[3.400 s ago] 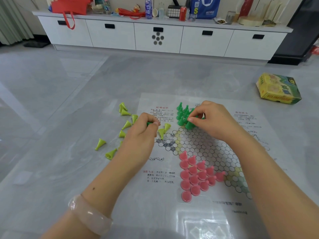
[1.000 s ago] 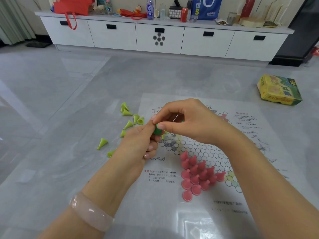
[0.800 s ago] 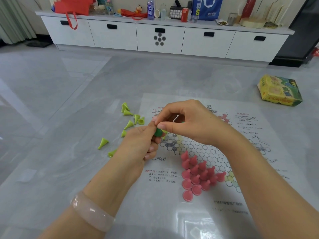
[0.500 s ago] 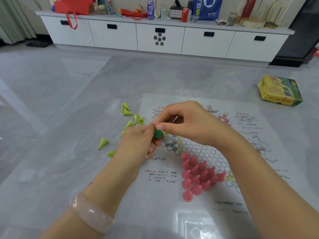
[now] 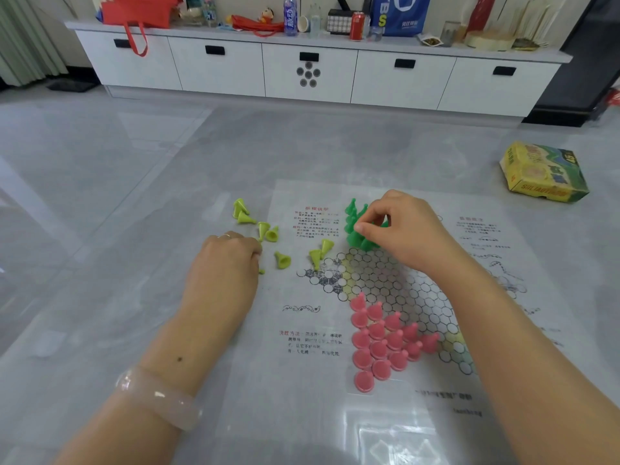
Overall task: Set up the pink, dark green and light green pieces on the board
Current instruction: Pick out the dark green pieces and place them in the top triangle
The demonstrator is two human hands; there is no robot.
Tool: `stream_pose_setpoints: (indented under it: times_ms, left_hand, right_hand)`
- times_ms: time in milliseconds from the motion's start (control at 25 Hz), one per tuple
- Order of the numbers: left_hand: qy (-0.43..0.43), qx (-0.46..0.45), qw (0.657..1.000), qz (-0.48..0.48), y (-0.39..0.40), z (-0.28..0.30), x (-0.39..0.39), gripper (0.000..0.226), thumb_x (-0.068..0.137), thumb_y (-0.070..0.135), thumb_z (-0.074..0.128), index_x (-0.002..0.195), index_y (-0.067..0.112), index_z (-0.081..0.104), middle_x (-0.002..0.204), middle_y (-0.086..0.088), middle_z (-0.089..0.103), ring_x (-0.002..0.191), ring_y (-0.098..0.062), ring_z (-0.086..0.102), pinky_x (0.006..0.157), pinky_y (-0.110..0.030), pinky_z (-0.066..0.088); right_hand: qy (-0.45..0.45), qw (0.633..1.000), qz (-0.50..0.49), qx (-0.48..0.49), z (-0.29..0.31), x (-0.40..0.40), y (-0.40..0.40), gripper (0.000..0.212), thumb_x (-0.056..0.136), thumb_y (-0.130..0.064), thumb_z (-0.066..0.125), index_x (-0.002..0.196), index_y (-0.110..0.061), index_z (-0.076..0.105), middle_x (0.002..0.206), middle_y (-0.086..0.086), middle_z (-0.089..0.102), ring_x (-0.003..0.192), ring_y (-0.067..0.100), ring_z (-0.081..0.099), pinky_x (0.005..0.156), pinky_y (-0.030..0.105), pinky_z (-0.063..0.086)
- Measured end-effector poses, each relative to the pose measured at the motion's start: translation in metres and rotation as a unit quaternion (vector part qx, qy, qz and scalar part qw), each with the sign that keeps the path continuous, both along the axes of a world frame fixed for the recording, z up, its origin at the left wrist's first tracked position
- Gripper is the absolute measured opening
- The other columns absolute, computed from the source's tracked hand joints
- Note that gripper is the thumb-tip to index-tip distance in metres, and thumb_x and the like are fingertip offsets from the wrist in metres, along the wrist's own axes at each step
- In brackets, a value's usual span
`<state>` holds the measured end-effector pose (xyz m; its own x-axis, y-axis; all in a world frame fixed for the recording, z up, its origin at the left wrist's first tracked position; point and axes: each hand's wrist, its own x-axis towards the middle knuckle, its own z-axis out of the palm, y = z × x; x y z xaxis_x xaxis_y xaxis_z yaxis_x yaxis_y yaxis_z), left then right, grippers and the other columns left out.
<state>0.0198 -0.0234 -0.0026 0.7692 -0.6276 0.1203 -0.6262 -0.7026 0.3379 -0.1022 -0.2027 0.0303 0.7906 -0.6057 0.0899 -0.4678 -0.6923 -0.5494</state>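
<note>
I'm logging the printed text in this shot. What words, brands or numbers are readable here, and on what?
"46": yellow box on the floor.
"SULIAOTIAOQI", roughly, part blurred: the box's front edge.
"BS", cut off: blue bag on the cabinet.
Red and black Chinese print: board sheet, too small to read.
Bottle and red can labels: too blurred.

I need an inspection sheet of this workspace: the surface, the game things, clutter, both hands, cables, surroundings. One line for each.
Surface: grey glossy floor; paper board lies flat on it.
Job's things: pink pieces upright in the near triangle; dark green pieces clustered at the far point; light green pieces scattered, mostly off the board.
Clutter: yellow box on the floor, far right.
Grippers: left hand curled beside the light green pieces; right hand pinching at the dark green pieces.
Cables: nothing seen.
Surroundings: white cabinet, bottles and bags on top.
</note>
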Motion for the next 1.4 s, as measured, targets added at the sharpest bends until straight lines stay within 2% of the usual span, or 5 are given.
stream_pose_setpoints:
  times_ms: [360, 560, 960, 1240, 1400]
  left_hand:
    - [-0.003, -0.001, 1.000, 0.013, 0.000, 0.001, 0.000, 0.027, 0.093, 0.014, 0.040, 0.101, 0.004, 0.064, 0.111, -0.011, 0.058, 0.099, -0.030, 0.053, 0.076, -0.034, 0.040]
    - [0.013, 0.004, 1.000, 0.014, -0.001, 0.002, -0.002, 0.026, 0.092, 0.020, 0.044, 0.103, 0.007, 0.063, 0.116, -0.009, 0.056, 0.105, -0.029, 0.051, 0.080, -0.034, 0.041]
    - [0.019, 0.024, 0.999, 0.007, -0.002, 0.003, -0.002, 0.029, 0.091, 0.025, 0.047, 0.113, 0.011, 0.059, 0.123, -0.007, 0.053, 0.113, -0.027, 0.048, 0.086, -0.033, 0.039]
    - [0.025, 0.066, 0.997, -0.023, 0.000, 0.006, -0.002, 0.038, 0.090, 0.031, 0.050, 0.123, 0.012, 0.052, 0.130, -0.005, 0.047, 0.119, -0.025, 0.043, 0.094, -0.032, 0.036]
    - [0.019, 0.089, 0.995, -0.029, -0.001, 0.005, -0.001, 0.040, 0.089, 0.030, 0.050, 0.124, 0.011, 0.051, 0.131, -0.005, 0.046, 0.121, -0.026, 0.041, 0.097, -0.034, 0.037]
  right_hand:
    - [0.033, 0.999, 0.021, -0.021, -0.006, 0.001, 0.001, 0.010, 0.083, -0.025, 0.063, 0.083, -0.016, 0.068, 0.087, -0.002, 0.052, 0.087, 0.015, 0.052, 0.073, 0.024, 0.035]
    - [0.030, 0.999, 0.022, -0.031, -0.009, 0.002, 0.000, 0.011, 0.084, -0.026, 0.063, 0.083, -0.017, 0.067, 0.079, -0.008, 0.047, 0.082, 0.013, 0.048, 0.065, 0.020, 0.031]
    - [0.018, 0.999, 0.032, -0.032, -0.013, 0.001, -0.002, 0.009, 0.084, -0.026, 0.063, 0.080, -0.019, 0.066, 0.076, -0.013, 0.046, 0.081, 0.011, 0.047, 0.065, 0.019, 0.032]
    - [0.026, 0.997, 0.054, -0.044, -0.012, -0.003, -0.005, 0.011, 0.084, -0.025, 0.062, 0.085, -0.016, 0.068, 0.083, -0.008, 0.050, 0.071, -0.001, 0.043, 0.061, 0.010, 0.028]
    - [0.024, 0.997, 0.059, -0.052, -0.012, -0.004, -0.006, 0.015, 0.085, -0.028, 0.061, 0.091, -0.017, 0.070, 0.087, -0.006, 0.053, 0.077, 0.006, 0.046, 0.062, 0.011, 0.029]
